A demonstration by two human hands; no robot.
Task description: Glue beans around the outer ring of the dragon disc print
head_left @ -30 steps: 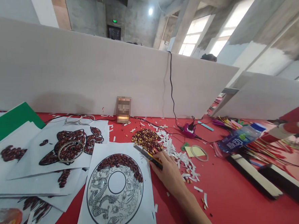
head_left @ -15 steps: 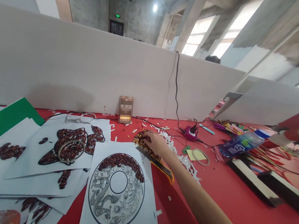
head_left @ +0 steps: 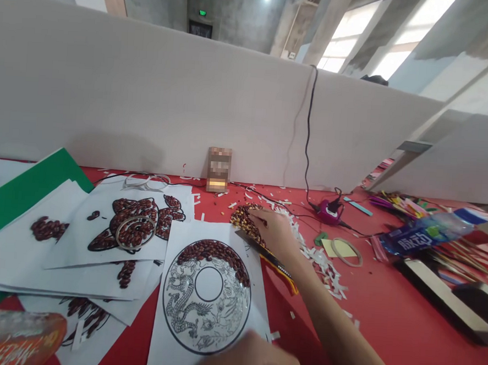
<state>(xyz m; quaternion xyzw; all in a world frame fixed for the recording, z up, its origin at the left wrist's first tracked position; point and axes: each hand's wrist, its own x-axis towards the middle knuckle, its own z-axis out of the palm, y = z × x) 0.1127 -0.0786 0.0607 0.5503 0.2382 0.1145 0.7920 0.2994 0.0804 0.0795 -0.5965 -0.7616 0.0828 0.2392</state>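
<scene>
My right hand [head_left: 274, 232] reaches forward onto a small heap of yellow-brown grains [head_left: 245, 218] on the red table [head_left: 383, 334]. Its fingers are bent down and drawn together on the grains; what they pinch is too small to make out. A yellow-and-black utility knife [head_left: 273, 259] lies under the wrist. Just left of it is a white sheet with a printed round dragon design [head_left: 207, 297], its upper arc covered with dark red beans. My left hand [head_left: 253, 363] shows blurred at the bottom edge over that sheet, fingers hidden.
Overlapping sheets with bean pictures [head_left: 100, 240] lie left, a tape ring [head_left: 135, 232] on one. A green sheet [head_left: 24, 191] and an orange object [head_left: 11, 336] are far left. Paper scraps [head_left: 321, 264], another tape ring [head_left: 347, 251], a pink tool on a cable [head_left: 328, 212], and a water bottle [head_left: 422, 235] lie right. A white partition [head_left: 150, 99] backs the table.
My right hand left the knife and went forward onto the grain heap, where it stays. My left hand has come into view at the bottom. The camera has shifted left.
</scene>
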